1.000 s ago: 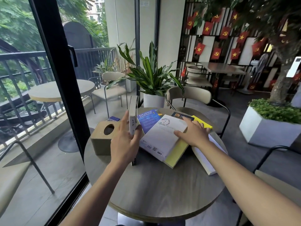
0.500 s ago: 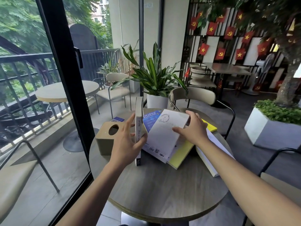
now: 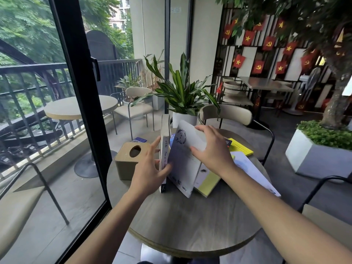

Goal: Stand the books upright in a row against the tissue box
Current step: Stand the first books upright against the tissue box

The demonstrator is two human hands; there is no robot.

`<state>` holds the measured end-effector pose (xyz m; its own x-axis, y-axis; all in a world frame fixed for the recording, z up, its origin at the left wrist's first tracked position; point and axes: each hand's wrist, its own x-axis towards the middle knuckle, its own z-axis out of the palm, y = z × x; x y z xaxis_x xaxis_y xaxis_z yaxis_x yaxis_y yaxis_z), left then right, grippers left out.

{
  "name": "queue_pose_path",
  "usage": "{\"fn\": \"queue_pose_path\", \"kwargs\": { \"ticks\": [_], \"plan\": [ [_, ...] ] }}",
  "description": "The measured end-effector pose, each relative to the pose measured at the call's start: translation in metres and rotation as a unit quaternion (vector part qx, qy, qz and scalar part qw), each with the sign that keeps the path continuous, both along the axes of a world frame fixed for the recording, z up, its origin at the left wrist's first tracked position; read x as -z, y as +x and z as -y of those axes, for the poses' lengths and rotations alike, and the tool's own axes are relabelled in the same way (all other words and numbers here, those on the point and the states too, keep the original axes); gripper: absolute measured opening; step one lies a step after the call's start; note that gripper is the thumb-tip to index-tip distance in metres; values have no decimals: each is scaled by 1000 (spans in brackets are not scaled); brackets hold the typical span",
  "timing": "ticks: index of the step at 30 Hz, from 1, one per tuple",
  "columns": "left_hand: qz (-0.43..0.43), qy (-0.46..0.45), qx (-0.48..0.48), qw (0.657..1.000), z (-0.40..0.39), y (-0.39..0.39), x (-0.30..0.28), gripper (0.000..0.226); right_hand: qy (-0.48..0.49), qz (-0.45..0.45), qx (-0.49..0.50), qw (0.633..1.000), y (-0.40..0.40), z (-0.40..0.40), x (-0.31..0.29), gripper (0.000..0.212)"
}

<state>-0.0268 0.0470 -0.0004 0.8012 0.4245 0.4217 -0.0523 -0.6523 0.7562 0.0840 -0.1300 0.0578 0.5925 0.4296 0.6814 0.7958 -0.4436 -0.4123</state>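
A tan tissue box (image 3: 126, 164) sits at the left of the round table (image 3: 190, 221). My left hand (image 3: 150, 168) grips a white book (image 3: 164, 141) that stands upright on its edge just right of the box. My right hand (image 3: 211, 149) holds the top of a second white book (image 3: 182, 164) and tilts it up, leaning towards the first. Beneath it lie a yellow book (image 3: 208, 184), a blue book (image 3: 172, 137) mostly hidden, another yellow book (image 3: 240, 148) and a pale flat book (image 3: 253, 171) on the right.
A small blue card (image 3: 140, 140) lies behind the tissue box. A beige chair (image 3: 226, 113) and a potted plant (image 3: 182, 96) stand behind the table. A glass door with a black frame (image 3: 83, 111) runs along the left. Another chair (image 3: 323, 212) is at the right.
My right hand has lifted the second white book from flat on the pile to a steep tilt towards the upright book. My left hand kept the first book upright.
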Motion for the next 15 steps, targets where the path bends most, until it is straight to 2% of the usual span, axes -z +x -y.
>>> {"fn": "queue_pose_path", "kwargs": {
  "ticks": [4,9,12,15],
  "plan": [
    [4,19,-12,1000,8,1,0,77,35,17,-2,999,-15,-12,2,54],
    [1,33,-10,999,15,3,0,78,34,-18,-16,999,-24,-33,-3,56],
    [2,26,-14,1000,11,0,1,77,9,-66,-71,995,-25,-34,-6,61],
    [11,8,-6,1000,7,-6,2,79,-29,-153,-113,981,-23,-29,-6,73]
  ]
}}
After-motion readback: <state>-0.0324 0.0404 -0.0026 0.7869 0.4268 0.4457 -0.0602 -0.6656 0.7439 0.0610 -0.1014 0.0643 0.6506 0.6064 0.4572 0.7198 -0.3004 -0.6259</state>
